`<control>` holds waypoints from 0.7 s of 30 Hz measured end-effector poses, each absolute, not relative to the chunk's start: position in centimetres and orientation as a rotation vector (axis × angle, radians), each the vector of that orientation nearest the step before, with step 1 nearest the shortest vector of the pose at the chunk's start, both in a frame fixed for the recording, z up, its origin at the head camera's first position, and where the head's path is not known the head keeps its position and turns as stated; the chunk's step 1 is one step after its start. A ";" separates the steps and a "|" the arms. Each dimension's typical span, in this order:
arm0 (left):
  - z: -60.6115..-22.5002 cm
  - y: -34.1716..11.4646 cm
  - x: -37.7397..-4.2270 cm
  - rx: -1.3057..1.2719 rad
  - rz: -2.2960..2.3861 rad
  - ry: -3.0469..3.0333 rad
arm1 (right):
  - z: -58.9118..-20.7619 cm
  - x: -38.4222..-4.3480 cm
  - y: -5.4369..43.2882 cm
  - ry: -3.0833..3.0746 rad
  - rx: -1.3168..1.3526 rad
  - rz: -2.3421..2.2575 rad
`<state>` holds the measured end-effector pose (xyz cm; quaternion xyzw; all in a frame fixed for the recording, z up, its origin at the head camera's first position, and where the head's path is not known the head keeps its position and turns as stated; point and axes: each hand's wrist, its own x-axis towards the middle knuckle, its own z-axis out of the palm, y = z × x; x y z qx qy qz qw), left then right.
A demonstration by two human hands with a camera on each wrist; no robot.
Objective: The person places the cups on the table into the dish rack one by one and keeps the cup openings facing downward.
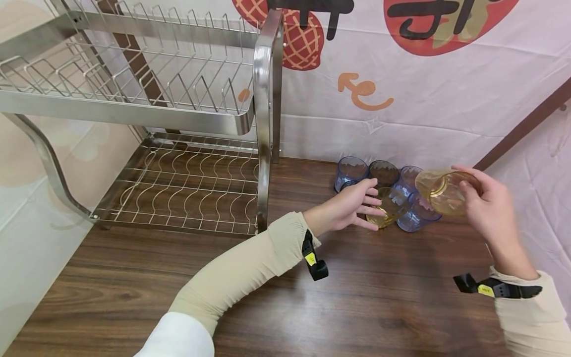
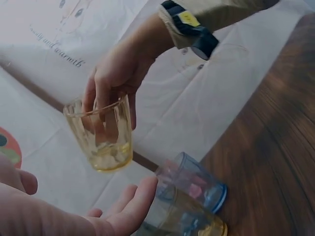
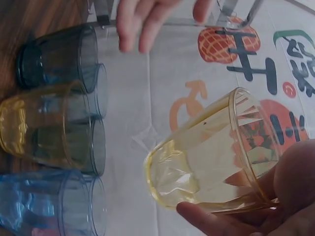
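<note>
My right hand (image 1: 495, 208) holds a yellow glass (image 1: 447, 193) by its rim, tilted on its side above the other glasses. In the left wrist view, some of those fingers reach inside its mouth; the right wrist view shows the glass (image 3: 197, 152) with nothing in it. My left hand (image 1: 345, 206) has its fingers extended, palm toward the glasses, and grips nothing. Its fingertips overlap a standing amber glass (image 1: 390, 208) in the head view. Beside that stand a blue glass (image 1: 417, 214), a dark glass (image 1: 384, 171) and another blue glass (image 1: 351, 171).
A two-tier metal dish rack (image 1: 263, 124) stands on the left of the wooden table (image 1: 357, 297); no dishes show on its tiers. A printed cloth (image 1: 312, 114) hangs behind the glasses, and more cloth (image 1: 535, 198) hangs at the right.
</note>
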<state>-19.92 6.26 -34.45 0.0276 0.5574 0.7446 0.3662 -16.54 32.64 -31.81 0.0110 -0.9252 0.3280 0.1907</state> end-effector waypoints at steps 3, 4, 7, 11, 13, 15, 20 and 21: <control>-34.3 7.0 -20.3 0.042 1.950 1.386 | -32.1 -16.4 31.6 -2.550 0.053 0.913; -34.3 7.3 -20.4 0.032 1.962 1.376 | -32.2 -16.4 31.3 -2.522 0.069 0.912; -34.1 8.1 -20.8 0.002 1.996 1.348 | -32.8 -16.3 30.2 -2.431 0.132 0.899; -33.9 9.1 -21.2 -0.044 2.027 1.337 | -33.6 -16.3 28.9 -2.324 0.262 0.897; -33.7 9.5 -21.3 -0.073 2.033 1.332 | -33.9 -16.3 28.4 -2.286 0.335 0.896; -33.6 9.9 -21.3 -0.097 2.040 1.320 | -34.3 -16.4 27.9 -2.258 0.390 0.883; -33.5 10.6 -21.4 -0.108 2.076 1.282 | -35.2 -16.5 27.0 -2.225 0.504 0.829; -33.4 10.7 -21.3 -0.103 2.081 1.278 | -35.4 -16.5 26.9 -2.216 0.523 0.817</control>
